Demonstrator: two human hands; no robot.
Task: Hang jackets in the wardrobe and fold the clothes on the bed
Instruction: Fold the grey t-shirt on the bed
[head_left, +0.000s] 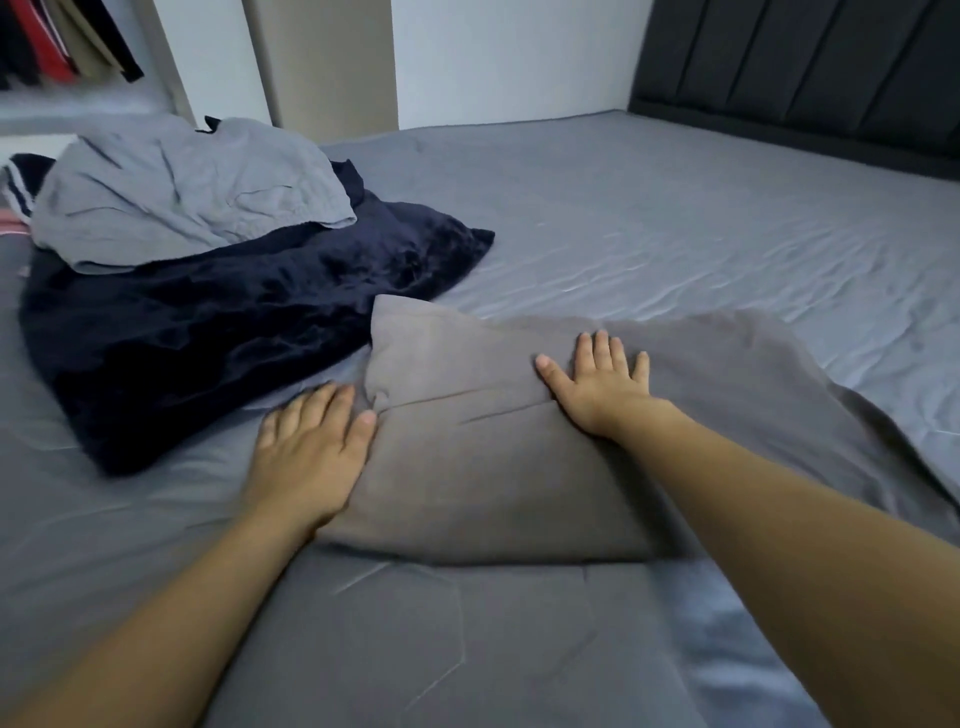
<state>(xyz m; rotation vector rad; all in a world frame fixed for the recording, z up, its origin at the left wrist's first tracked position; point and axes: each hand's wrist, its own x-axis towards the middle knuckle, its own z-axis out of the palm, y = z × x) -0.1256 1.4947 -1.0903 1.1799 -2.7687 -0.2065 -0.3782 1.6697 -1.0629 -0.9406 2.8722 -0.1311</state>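
Observation:
A brown-grey garment (483, 467) lies partly folded on the bed (675, 228) in front of me. My right hand (597, 384) presses flat on its upper middle, fingers spread. My left hand (311, 447) lies flat against the garment's left edge, fingers straight. Behind it to the left sits a heap: a dark navy garment (223, 322) with a light grey garment (182, 192) on top. A striped dark piece (18, 182) pokes out at the far left.
The wardrobe (67, 47) with hanging clothes stands open at the top left. A dark padded headboard (805, 67) runs along the right. A darker grey quilt (441, 649) covers the near part of the bed.

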